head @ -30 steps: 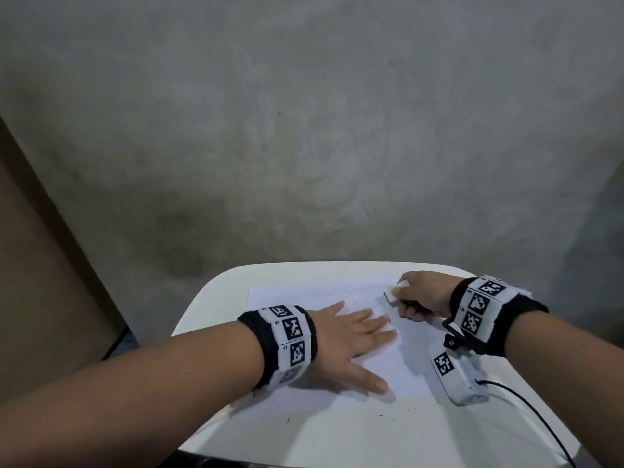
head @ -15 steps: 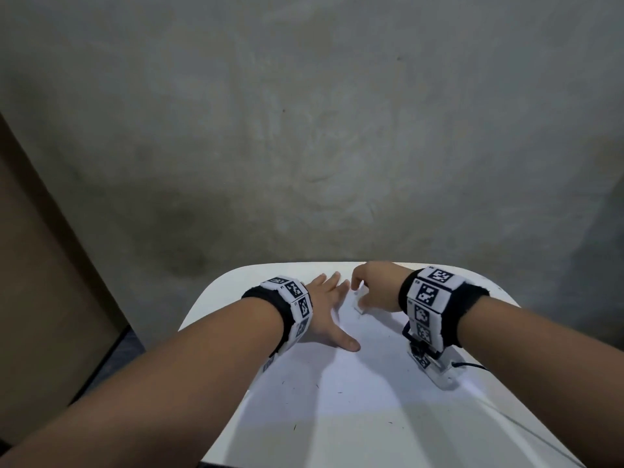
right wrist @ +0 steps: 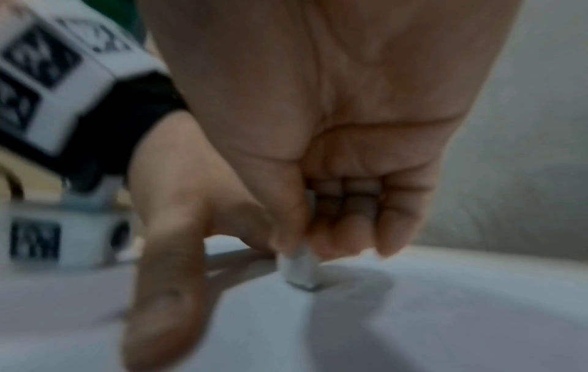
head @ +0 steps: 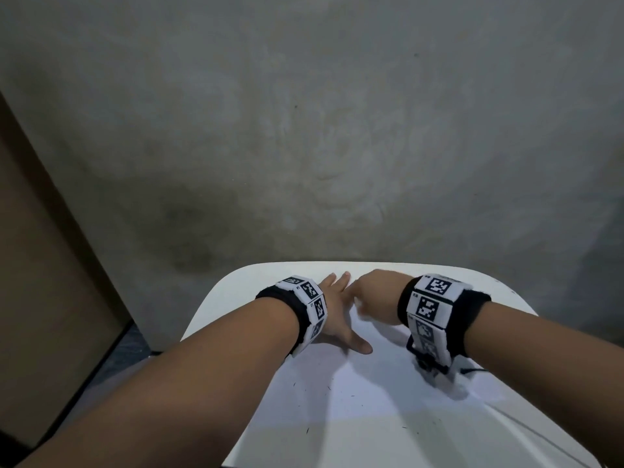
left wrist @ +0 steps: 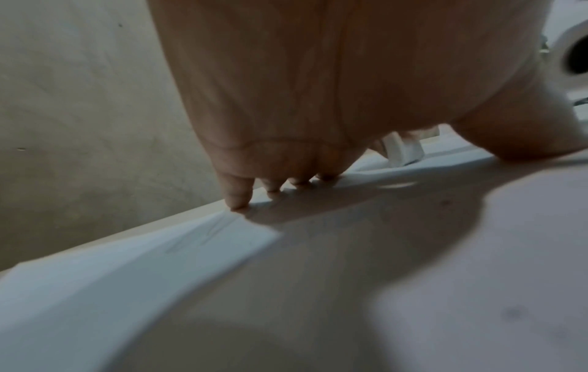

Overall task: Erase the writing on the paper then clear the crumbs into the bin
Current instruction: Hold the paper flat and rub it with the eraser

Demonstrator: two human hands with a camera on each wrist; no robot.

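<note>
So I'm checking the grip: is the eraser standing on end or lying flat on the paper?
On end. The right hand pinches the eraser upright, its lower tip pressed on the paper.

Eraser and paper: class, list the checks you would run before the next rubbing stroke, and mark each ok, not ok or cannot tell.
1. Left hand lies flat with fingers spread, pressing the paper: ok.
2. Right hand pinches the eraser: ok.
3. Eraser tip touches the paper: ok.
4. Faint writing remains on the sheet, so erasing is not done: not ok.
5. Dark crumbs lie scattered on the paper, not yet cleared: not ok.
6. Bin within reach: cannot tell, none is in view.
</note>
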